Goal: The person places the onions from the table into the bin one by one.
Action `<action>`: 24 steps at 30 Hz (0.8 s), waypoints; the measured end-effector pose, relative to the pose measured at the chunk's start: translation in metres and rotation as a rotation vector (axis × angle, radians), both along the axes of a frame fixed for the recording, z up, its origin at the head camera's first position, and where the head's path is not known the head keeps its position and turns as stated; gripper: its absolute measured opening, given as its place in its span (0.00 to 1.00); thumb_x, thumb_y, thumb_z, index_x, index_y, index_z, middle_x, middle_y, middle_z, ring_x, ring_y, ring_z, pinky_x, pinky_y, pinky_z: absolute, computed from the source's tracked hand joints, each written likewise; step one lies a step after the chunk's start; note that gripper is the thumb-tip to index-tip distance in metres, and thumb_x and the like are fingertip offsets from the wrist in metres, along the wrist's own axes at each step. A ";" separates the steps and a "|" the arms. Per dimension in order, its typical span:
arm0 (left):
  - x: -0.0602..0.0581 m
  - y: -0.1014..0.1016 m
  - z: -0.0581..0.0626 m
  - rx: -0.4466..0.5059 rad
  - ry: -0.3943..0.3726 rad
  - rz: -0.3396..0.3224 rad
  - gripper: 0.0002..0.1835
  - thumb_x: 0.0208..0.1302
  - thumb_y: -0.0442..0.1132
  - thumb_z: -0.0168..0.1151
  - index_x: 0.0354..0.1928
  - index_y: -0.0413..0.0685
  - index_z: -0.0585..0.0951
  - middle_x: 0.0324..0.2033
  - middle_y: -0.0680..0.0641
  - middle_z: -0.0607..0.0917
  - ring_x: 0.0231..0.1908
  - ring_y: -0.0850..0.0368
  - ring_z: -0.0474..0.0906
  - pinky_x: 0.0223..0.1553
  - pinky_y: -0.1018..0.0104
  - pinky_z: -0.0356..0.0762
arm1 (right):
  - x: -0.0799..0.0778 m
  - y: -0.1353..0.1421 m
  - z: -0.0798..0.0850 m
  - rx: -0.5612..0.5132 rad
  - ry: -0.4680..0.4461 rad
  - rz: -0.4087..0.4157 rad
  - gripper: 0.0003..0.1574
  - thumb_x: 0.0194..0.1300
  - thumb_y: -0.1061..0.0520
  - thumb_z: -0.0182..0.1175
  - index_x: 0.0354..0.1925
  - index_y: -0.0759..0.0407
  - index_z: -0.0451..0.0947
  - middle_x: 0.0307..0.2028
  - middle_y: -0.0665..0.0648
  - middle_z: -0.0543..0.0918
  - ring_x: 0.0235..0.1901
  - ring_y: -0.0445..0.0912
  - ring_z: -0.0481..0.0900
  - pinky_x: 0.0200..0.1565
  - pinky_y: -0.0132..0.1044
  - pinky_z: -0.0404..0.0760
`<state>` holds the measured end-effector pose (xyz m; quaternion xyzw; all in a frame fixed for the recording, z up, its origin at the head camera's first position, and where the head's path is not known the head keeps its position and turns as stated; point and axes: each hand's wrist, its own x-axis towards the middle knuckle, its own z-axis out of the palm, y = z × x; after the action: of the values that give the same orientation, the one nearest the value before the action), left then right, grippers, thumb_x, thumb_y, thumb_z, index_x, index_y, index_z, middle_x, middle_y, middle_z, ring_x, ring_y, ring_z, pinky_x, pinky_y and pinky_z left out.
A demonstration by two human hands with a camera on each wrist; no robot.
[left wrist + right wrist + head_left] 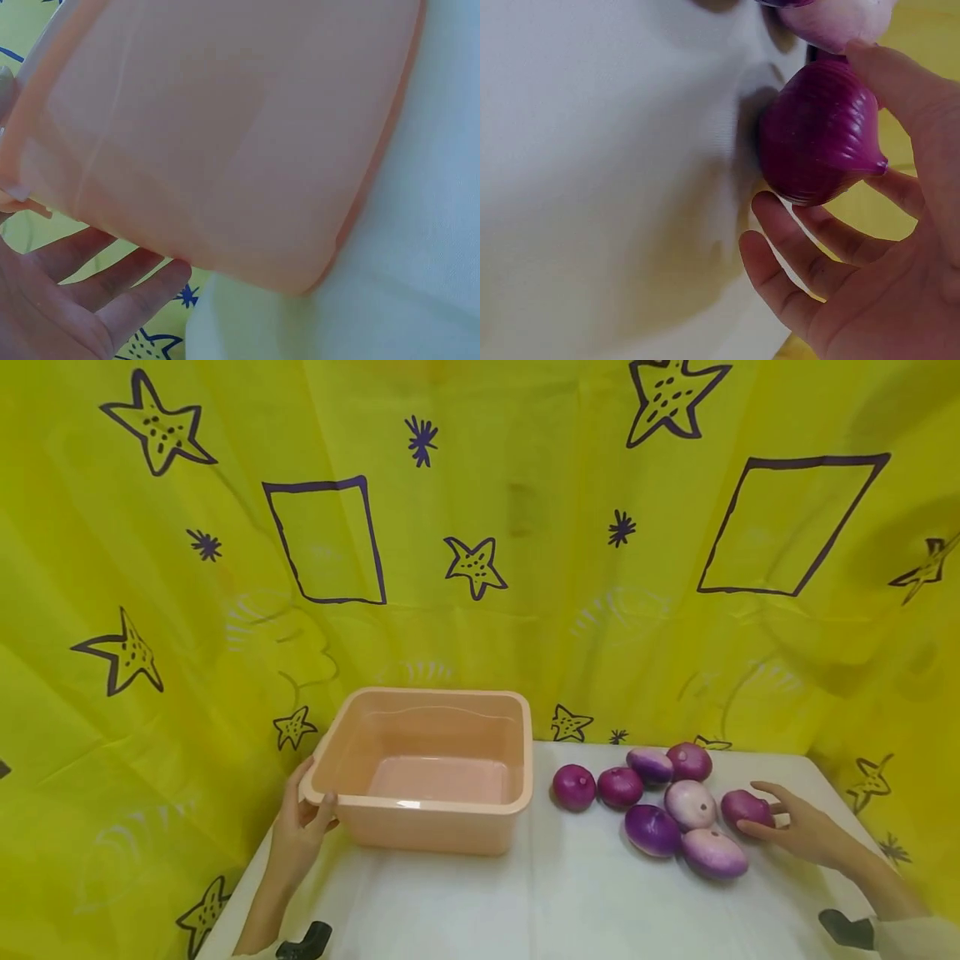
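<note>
In the head view my left hand [295, 839] holds the near left corner of a peach plastic tub [431, 827], thumb at the front and fingers outside the left rim. In the left wrist view those fingers lie along the tub's wall [225, 135]. My right hand [806, 831] is around a purple onion [746, 807] at the right end of a group, thumb on one side and fingers on the other. In the right wrist view the glossy, ridged onion [821, 135] has its pointed tip towards my palm. Its far side is hidden.
Left of the held onion lie several others: round purple onions [574, 787] and smooth egg-shaped pieces [716, 853] in purple and white. The white table [570, 902] meets a yellow curtain [480, 635] with drawn stars behind and at both sides.
</note>
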<state>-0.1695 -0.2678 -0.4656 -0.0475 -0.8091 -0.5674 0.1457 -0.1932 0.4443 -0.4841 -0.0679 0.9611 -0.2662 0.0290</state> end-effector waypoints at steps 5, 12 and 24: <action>-0.001 0.006 -0.002 0.014 -0.007 0.039 0.36 0.78 0.40 0.56 0.81 0.55 0.53 0.75 0.32 0.60 0.51 0.78 0.75 0.45 0.67 0.85 | 0.001 0.003 -0.006 0.009 0.000 -0.019 0.45 0.68 0.47 0.68 0.66 0.76 0.63 0.49 0.83 0.79 0.45 0.73 0.81 0.43 0.69 0.79; -0.002 0.012 -0.005 0.012 -0.041 0.090 0.36 0.77 0.42 0.58 0.81 0.58 0.54 0.76 0.35 0.62 0.50 0.80 0.74 0.46 0.70 0.84 | 0.001 0.005 -0.013 0.026 0.011 -0.040 0.42 0.70 0.44 0.66 0.63 0.77 0.68 0.48 0.82 0.80 0.46 0.75 0.80 0.43 0.69 0.78; -0.001 0.019 -0.003 0.066 -0.036 0.090 0.36 0.77 0.42 0.59 0.80 0.57 0.55 0.76 0.37 0.62 0.53 0.72 0.75 0.49 0.66 0.84 | -0.006 0.010 -0.012 -0.015 0.010 -0.031 0.43 0.65 0.45 0.72 0.60 0.77 0.69 0.48 0.80 0.81 0.46 0.71 0.81 0.43 0.61 0.82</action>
<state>-0.1701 -0.2487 -0.4686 0.0041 -0.7939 -0.5872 0.1579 -0.1996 0.4545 -0.4960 -0.0544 0.9601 -0.2736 0.0194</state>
